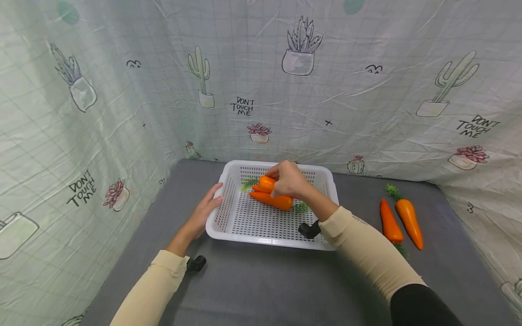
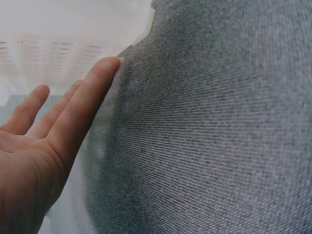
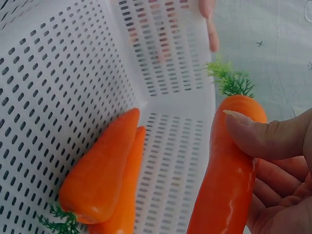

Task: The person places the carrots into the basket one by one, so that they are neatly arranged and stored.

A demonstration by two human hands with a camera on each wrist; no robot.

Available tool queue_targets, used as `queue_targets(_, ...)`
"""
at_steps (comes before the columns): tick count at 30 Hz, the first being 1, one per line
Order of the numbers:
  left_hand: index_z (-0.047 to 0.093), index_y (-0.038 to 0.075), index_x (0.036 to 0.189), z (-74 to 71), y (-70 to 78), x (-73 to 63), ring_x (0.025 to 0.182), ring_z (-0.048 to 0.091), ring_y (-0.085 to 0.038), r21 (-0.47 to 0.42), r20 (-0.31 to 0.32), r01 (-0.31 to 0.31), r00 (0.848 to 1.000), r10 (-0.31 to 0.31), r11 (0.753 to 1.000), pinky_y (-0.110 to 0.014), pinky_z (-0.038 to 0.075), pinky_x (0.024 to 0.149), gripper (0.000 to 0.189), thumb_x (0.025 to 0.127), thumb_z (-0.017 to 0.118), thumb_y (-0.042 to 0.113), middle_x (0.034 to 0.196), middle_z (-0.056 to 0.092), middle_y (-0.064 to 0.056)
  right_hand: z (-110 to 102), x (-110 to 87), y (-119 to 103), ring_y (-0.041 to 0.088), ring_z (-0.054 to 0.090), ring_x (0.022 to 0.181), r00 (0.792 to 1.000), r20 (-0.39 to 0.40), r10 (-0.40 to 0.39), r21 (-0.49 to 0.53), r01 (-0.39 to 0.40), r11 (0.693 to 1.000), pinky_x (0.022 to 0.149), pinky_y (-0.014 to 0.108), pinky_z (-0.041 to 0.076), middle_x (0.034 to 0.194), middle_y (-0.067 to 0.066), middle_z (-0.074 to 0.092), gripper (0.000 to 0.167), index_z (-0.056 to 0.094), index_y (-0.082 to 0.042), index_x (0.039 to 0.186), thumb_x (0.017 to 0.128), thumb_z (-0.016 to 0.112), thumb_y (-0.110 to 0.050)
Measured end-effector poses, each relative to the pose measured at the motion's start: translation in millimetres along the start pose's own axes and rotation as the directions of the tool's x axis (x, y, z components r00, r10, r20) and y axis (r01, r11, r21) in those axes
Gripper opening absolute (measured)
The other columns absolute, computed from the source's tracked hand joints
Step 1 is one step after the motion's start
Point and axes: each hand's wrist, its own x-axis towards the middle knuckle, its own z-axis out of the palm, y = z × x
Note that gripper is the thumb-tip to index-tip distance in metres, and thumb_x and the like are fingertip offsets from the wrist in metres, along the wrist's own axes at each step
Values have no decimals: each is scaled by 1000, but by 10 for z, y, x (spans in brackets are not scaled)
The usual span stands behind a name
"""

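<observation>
A white perforated plastic basket (image 1: 261,226) sits on the grey tabletop. Straight fingers of my left hand (image 1: 205,209) touch its left side; the left wrist view shows this hand (image 2: 53,131) with fingers extended against the basket wall (image 2: 63,29). Over the basket, my right hand (image 1: 288,179) grips an orange carrot (image 1: 267,184) near its leafy end. In the right wrist view, the thumb lies across the held carrot (image 3: 226,180), whose tip is out of frame. Below it in the basket are a carrot (image 3: 100,168) and another, partly hidden carrot (image 3: 127,195), side by side.
To the right of the basket, an orange carrot (image 1: 390,222) and a lighter orange carrot (image 1: 409,222) lie on the grey tabletop (image 1: 265,280). A patterned cloth (image 1: 261,81) hangs behind and at both sides. Black wrist mounts (image 1: 196,263) protrude from the sleeves.
</observation>
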Motion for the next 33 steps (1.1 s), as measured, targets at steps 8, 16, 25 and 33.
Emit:
queue_targets(8,15,28,167,3,-4,-15,135,50,-44,5,0,-1,1000,1,1000,-34,52,92,60,113,39,34,168,28,-21,122,73,36,28,70,115,1000,6,-9,-26,9,1000,97,43,58,126,11,76,60,76,-8,125,69,91,7)
queue_targets(16,15,27,167,0,-14,-15,129,55,-41,3,2,-13,1000,13,1000,-35,54,91,60,113,39,34,164,32,-24,236,159,106,28,71,111,999,13,-47,-20,47,999,95,42,59,123,12,76,62,75,-6,125,67,92,5)
queue_targets(25,14,27,167,-16,-55,4,137,50,-47,15,7,-31,999,31,999,-36,53,94,60,113,39,35,167,29,-22,326,223,135,28,71,114,999,10,-32,-23,32,999,97,42,58,124,11,76,60,76,-6,123,66,93,5)
queue_targets(33,15,27,167,-11,-39,2,134,52,-46,-19,8,-23,1000,24,1000,-36,53,93,60,113,40,34,166,31,-23,405,266,170,29,71,114,999,17,-41,-13,41,999,97,42,58,126,11,76,60,77,-4,121,64,94,6)
